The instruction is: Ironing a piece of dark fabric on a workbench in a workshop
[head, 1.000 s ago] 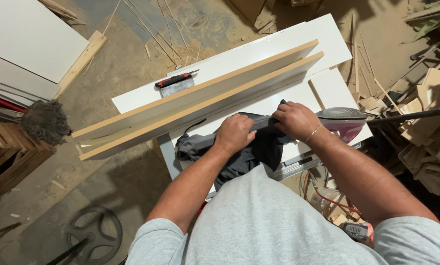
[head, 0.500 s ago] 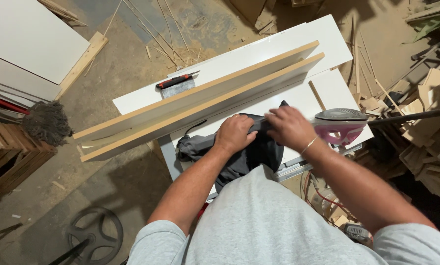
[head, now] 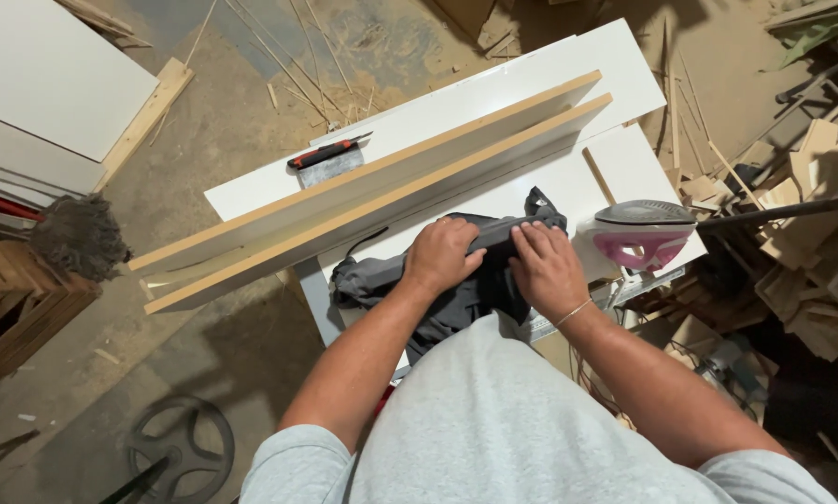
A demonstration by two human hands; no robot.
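A dark grey cloth (head: 381,280) lies bunched on the white work board (head: 615,168) in front of me. My left hand (head: 442,254) grips a fold of it near the middle. My right hand (head: 547,269) presses flat on the cloth just to the right, fingers spread toward the fold. A pink and grey clothes iron (head: 645,233) rests on its side right of my right hand, a short gap away. Two long boards with raw wooden edges (head: 372,191) stand on edge just beyond the cloth.
A red-handled scraper (head: 330,154) lies on the white board behind the long boards. White panels (head: 45,84) are stacked at the far left beside a broom head (head: 81,238). Wood offcuts (head: 811,215) pile up at the right. A black wheel (head: 181,448) lies on the sawdust floor.
My right hand let go of the iron and came left onto the cloth. The iron now rests alone at the right. My left hand stayed on the cloth.
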